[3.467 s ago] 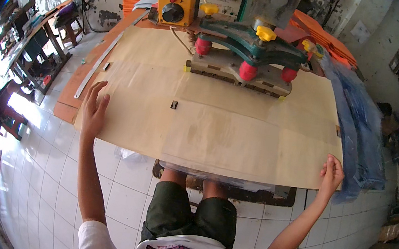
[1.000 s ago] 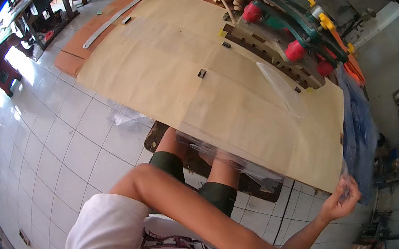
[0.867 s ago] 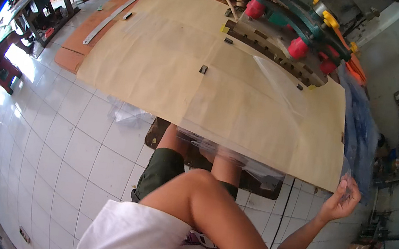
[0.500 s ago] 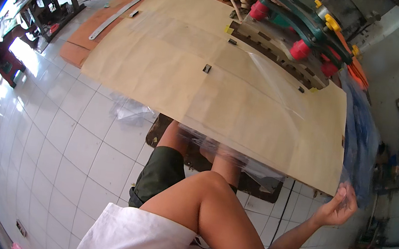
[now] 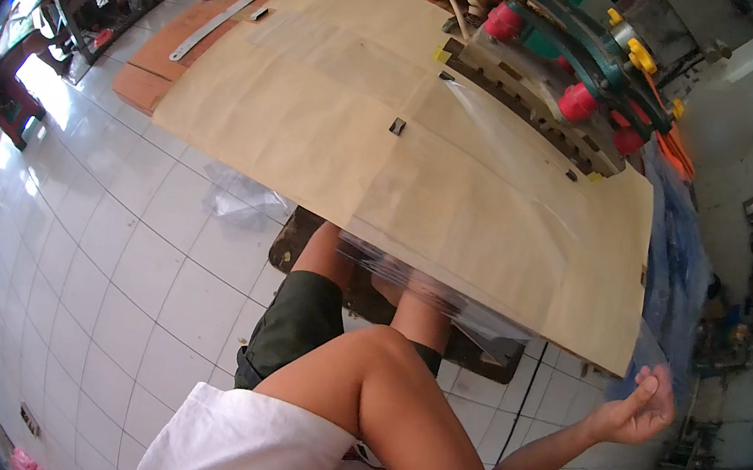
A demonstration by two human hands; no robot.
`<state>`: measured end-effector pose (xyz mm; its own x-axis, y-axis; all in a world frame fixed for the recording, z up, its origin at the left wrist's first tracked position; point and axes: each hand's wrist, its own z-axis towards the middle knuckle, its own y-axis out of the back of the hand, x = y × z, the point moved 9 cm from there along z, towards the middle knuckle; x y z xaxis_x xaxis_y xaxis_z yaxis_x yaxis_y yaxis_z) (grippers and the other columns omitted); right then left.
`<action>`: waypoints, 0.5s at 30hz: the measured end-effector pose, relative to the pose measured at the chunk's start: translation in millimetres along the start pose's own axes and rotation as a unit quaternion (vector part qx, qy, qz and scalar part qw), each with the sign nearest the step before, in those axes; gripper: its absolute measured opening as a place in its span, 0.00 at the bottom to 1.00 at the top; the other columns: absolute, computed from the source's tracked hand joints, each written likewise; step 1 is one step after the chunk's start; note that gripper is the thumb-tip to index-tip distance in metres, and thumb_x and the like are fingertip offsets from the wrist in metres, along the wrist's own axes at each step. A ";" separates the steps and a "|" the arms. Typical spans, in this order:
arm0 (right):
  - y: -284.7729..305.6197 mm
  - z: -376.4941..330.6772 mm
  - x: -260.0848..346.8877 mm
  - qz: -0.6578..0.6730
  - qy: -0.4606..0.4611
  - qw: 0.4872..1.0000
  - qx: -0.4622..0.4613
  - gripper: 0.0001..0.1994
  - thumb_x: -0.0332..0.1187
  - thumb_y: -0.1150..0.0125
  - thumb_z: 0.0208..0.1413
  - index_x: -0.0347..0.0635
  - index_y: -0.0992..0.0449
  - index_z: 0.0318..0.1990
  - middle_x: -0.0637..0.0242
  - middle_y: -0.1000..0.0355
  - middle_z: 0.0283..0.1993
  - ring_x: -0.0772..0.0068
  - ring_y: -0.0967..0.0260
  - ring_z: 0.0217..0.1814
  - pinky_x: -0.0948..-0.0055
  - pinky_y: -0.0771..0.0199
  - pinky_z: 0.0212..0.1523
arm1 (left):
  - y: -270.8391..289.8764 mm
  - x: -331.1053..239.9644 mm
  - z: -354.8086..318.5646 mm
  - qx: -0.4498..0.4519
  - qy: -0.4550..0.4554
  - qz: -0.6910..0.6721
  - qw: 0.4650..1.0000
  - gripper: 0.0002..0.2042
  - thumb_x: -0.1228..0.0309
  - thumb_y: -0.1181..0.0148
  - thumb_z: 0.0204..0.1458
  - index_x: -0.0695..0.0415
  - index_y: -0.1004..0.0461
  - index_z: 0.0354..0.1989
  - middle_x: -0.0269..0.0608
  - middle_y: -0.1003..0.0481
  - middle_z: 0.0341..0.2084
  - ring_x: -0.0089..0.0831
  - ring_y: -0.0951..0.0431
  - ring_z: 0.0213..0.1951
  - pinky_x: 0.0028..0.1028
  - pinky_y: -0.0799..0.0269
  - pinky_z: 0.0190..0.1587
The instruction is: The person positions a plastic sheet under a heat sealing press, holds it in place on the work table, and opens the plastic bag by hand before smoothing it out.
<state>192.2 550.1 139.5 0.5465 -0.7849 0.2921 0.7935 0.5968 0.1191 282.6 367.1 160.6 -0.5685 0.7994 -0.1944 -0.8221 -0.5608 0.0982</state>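
Note:
A large pale tan sheet [image 5: 306, 123] lies flat, with clear plastic film [image 5: 507, 166] over part of its surface. At its near right corner my right hand [image 5: 642, 409] is closed in a pinch on the film's edge, which stretches from the sheet to my fingertips. Small dark clip-like pieces [image 5: 396, 127] sit on the sheet. My left arm [image 5: 410, 418] is bent sharply at the elbow, its forearm running down to the lower edge. The left hand itself is out of sight.
A steel ruler [image 5: 235, 11] rests on the orange-brown board [image 5: 146, 80] at left. Dark green clamps with red pads [image 5: 577, 102] stand over a slotted wooden block [image 5: 543, 105] at the back. Bluish plastic [image 5: 679, 263] hangs at right. My legs [image 5: 303, 296] are under the sheet's near edge.
My right hand has moved slightly down, away from the sheet's corner, drawing the film out with it. The left arm stays bent, shifted slightly left in view.

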 end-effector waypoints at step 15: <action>-3.5 7.8 -3.8 -0.056 -0.050 0.997 0.007 0.10 0.30 0.42 0.59 0.32 0.34 0.42 0.49 0.26 0.42 0.66 0.28 0.38 0.69 0.24 0.39 | -0.2 -4.8 3.0 -0.005 -0.008 -0.006 1.000 0.09 0.71 0.41 0.42 0.63 0.31 0.28 0.46 0.32 0.25 0.45 0.28 0.29 0.39 0.32 0.33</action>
<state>185.3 552.3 145.4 0.4240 -0.8272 0.3686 0.8445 0.5081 0.1690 285.3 364.0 164.5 -0.5589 0.8096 -0.1794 -0.8287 -0.5529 0.0867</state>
